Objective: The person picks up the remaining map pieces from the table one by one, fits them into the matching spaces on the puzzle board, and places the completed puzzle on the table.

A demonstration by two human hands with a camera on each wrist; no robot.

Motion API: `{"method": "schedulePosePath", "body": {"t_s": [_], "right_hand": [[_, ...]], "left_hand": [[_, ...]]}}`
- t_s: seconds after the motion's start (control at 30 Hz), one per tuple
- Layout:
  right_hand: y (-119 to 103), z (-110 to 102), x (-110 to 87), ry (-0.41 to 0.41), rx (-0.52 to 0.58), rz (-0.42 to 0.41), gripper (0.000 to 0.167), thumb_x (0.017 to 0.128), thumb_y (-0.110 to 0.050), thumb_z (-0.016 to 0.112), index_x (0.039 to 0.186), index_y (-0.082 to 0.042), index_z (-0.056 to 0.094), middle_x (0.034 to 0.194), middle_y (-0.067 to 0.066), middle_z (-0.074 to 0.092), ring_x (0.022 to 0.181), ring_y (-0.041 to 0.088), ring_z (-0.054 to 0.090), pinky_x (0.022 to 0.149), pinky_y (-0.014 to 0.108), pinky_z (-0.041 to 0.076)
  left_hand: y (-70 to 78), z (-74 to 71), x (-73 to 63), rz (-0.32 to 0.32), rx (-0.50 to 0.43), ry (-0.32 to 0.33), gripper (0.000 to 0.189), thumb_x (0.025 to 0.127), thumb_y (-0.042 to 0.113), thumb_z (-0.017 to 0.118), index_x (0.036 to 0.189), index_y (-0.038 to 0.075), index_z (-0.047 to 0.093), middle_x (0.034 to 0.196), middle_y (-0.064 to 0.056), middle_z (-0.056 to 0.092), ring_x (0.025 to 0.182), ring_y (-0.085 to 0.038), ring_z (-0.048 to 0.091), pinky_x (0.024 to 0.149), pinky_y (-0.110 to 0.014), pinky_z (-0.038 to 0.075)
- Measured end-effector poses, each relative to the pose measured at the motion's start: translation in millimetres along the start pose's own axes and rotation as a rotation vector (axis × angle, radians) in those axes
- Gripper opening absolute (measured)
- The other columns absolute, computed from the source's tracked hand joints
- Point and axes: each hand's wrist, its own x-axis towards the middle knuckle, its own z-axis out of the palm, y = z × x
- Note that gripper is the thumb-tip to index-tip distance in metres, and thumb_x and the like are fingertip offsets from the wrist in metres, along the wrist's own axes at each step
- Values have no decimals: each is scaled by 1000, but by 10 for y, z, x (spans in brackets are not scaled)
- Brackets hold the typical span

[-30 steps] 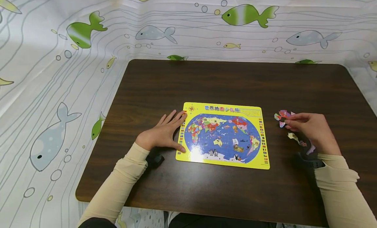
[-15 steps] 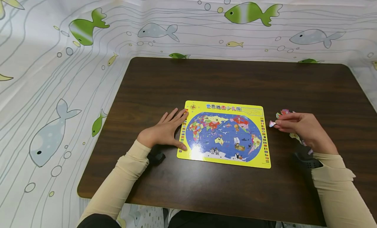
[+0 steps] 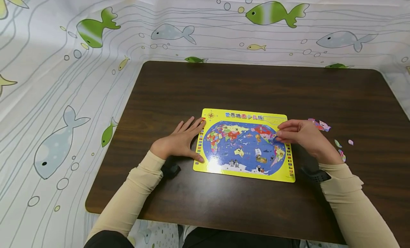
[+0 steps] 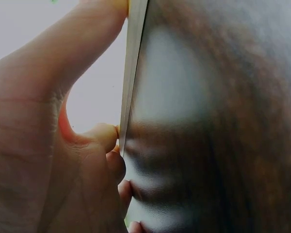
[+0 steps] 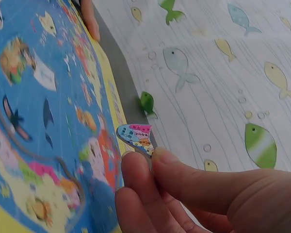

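A yellow-bordered world map puzzle board [image 3: 217, 114] lies flat on the dark table. My left hand [image 3: 180, 141] rests at its left edge, fingers spread and straight, thumb by the lower left corner. In the left wrist view, the board's thin edge [image 4: 133, 58] meets the thumb and fingertips. Over the board's right side, my right hand [image 3: 304, 137] pinches a small puzzle piece [image 5: 136, 136] between thumb and finger. That piece is pink, blue and orange with tiny print. In the right wrist view an unfilled outline [image 5: 63, 165] shows beside the printed land.
Right of the board lie loose puzzle pieces: a pink and red group [image 3: 320, 125], a green one [image 3: 337, 143], a pale pink one [image 3: 351, 142] and a mixed-colour one [image 3: 342, 155]. A fish-patterned white sheet [image 3: 211, 20] hangs behind the brown table [image 3: 256, 84].
My right hand has picked a small piece from the loose group and carried it left to over the board's right side. The left hand stays at the board's edge.
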Motion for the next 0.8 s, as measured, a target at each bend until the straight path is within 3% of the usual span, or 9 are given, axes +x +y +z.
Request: {"method": "schedulePosePath", "body": {"t_s": [0.33, 0.57, 0.8], "right_hand": [[-162, 304, 65, -81, 21, -46, 51, 97, -26, 76, 132, 6, 61, 110, 6, 81, 93, 15, 80, 85, 32, 64], [-249, 386, 88, -96, 2, -22, 52, 96, -31, 77, 134, 1, 63, 116, 10, 79, 98, 18, 80, 88, 33, 63], [-305, 426, 142, -119, 6, -23, 46, 97, -24, 76, 134, 1, 64, 121, 13, 78, 99, 17, 80, 88, 33, 63]], "left_hand": [[3, 8, 15, -20, 8, -7, 135, 73, 69, 82, 169, 21, 1, 178, 0, -7, 164, -31, -14, 132, -59, -5], [-1, -3, 33, -24, 4, -14, 136, 73, 69, 82, 169, 22, -1, 178, 1, -8, 164, -30, -15, 132, -59, -6], [-6, -1, 26, -32, 4, -21, 136, 73, 70, 82, 169, 22, -1, 178, 2, -9, 164, -29, -16, 132, -58, -7]]}}
